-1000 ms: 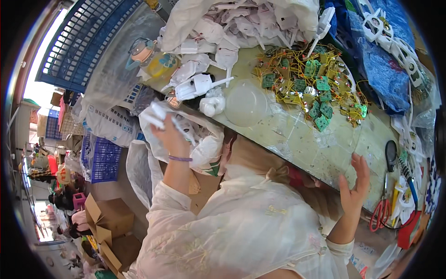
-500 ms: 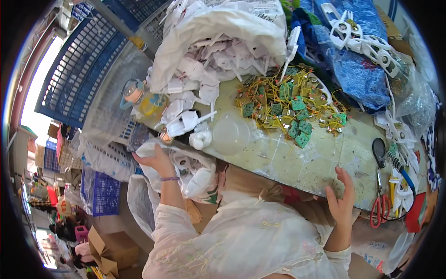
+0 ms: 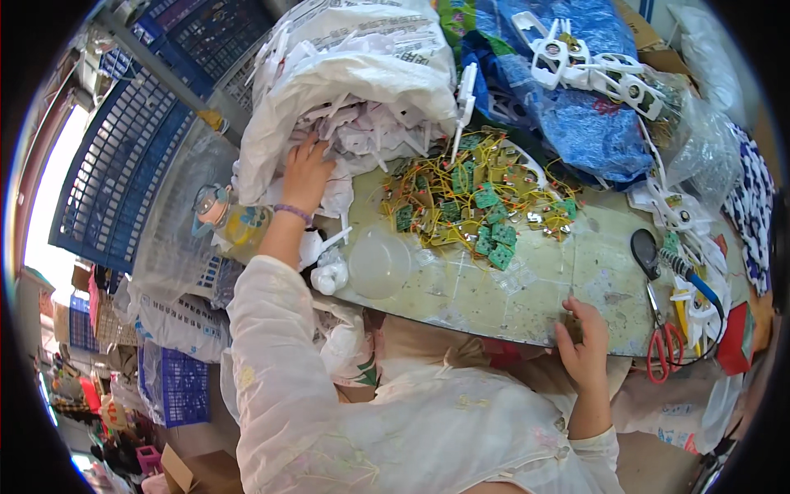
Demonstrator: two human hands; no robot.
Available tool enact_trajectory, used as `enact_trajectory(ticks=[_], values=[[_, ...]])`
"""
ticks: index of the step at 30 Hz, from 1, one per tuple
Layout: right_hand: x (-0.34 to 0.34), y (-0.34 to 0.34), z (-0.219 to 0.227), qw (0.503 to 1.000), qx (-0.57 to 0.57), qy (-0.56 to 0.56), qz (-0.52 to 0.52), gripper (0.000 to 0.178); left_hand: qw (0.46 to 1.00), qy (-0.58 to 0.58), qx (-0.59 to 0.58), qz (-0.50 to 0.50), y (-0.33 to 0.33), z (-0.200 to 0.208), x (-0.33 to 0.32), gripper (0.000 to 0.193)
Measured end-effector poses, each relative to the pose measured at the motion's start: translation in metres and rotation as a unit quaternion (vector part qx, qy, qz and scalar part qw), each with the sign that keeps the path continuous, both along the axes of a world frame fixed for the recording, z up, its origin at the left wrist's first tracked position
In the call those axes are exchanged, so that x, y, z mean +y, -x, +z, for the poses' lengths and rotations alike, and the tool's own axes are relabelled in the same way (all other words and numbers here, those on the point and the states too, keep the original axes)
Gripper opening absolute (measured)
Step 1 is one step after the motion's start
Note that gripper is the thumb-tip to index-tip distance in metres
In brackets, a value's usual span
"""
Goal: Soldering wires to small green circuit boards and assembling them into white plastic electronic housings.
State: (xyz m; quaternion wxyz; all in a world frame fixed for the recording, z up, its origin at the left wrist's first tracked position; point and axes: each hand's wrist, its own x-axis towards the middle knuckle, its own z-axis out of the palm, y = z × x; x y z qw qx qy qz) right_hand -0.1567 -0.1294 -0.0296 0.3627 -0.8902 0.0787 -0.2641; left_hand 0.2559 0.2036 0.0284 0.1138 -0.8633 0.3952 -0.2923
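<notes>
My left hand (image 3: 307, 174) reaches to the mouth of a large white sack (image 3: 271, 107), its fingers apart on the white plastic parts (image 3: 378, 123) that spill out. What lies under its fingertips is partly hidden. My right hand (image 3: 586, 342) is at the front edge of the table (image 3: 535, 305), thumb and fingers apart, with nothing in it. A pile of small green circuit boards (image 3: 494, 222) with yellow wires lies mid-table. Beside it is a round translucent lid or dish (image 3: 379, 263), with a small white wrapped bundle (image 3: 330, 272) on its left.
Red-handled scissors (image 3: 662, 346) and a soldering iron with a blue handle (image 3: 699, 284) lie at the right, near a red box (image 3: 735, 337). A blue plastic bag (image 3: 584, 132) with white frames stands at the back. A bottle with yellow liquid (image 3: 245, 226) stands at the left.
My left hand has moved up from the white bag below the table edge to the parts at the sack's mouth. My right hand stays at the table edge. The view has shifted slightly.
</notes>
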Motion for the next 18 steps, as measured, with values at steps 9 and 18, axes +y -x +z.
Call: enact_trajectory(ticks=[9,18], values=[[0.006,-0.006,0.002,0.999,-0.019,0.040,-0.002,0.037,0.689,0.646,0.283,-0.168,0.125,0.058,-0.052,0.011],[0.036,-0.033,0.026,0.986,0.024,-0.159,0.038,0.061,0.458,0.547,0.700,-0.027,0.236,-0.024,-0.138,0.027]])
